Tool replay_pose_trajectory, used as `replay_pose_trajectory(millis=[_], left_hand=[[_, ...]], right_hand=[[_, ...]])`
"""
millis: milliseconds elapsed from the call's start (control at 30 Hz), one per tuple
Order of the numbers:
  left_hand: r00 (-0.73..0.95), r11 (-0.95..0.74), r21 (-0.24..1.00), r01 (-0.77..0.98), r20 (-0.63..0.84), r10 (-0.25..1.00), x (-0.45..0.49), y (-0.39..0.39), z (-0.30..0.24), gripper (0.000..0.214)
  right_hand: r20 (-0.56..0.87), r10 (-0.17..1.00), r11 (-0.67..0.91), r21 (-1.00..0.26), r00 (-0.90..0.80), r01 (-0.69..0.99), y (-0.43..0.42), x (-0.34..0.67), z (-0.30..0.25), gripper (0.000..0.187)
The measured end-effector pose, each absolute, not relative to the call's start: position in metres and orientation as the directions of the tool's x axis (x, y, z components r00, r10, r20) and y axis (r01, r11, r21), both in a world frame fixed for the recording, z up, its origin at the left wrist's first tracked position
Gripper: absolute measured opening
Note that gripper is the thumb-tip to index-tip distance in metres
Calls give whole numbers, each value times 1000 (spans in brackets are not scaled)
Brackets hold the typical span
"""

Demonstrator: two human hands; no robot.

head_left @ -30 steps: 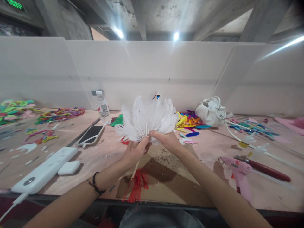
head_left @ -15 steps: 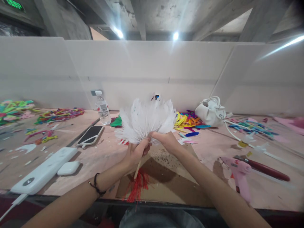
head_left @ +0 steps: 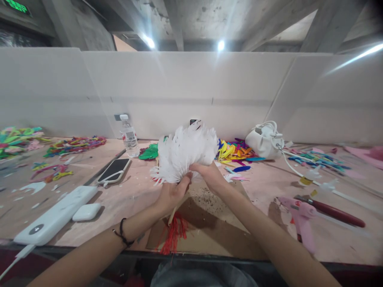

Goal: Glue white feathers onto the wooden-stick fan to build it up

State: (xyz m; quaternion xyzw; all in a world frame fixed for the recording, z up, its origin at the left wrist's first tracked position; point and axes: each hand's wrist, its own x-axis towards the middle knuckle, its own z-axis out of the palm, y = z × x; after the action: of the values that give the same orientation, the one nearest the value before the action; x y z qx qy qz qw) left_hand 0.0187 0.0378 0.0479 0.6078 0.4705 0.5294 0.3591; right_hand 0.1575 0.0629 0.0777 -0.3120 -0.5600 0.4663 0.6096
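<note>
A white feather fan (head_left: 185, 153) is held up over the table's middle, its feathers spread upward. My left hand (head_left: 172, 193) is closed round the base of the fan, where a pale wooden handle (head_left: 172, 215) runs down to a red tassel (head_left: 173, 235). My right hand (head_left: 211, 175) grips the fan's lower right edge with fingers pressed on the feather quills. Under both hands lies a brown cardboard sheet (head_left: 209, 223) speckled with dark bits.
A phone (head_left: 113, 169), water bottle (head_left: 129, 137), power bank (head_left: 56, 217) and small white case (head_left: 87, 211) lie to the left. Coloured feathers (head_left: 235, 151), a white bag (head_left: 265, 141), a pink glue gun (head_left: 301, 217) and a red-handled tool (head_left: 335, 213) sit to the right. White partition behind.
The fan has tilted and narrowed, its feathers bunching closer together toward the right. Both hands keep their hold and have shifted only slightly.
</note>
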Motion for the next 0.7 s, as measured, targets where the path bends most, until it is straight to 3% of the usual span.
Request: replay_pose_trajectory(millis=[367, 700], left_hand=[[57, -257, 948, 190, 250, 966, 23, 24, 73, 42], [128, -259, 936, 240, 234, 964, 19, 17, 77, 52]], right_hand=[[259, 965, 230, -917, -48, -327, 73, 176, 93, 64], [205, 975, 223, -925, 90, -309, 86, 204, 106, 45]])
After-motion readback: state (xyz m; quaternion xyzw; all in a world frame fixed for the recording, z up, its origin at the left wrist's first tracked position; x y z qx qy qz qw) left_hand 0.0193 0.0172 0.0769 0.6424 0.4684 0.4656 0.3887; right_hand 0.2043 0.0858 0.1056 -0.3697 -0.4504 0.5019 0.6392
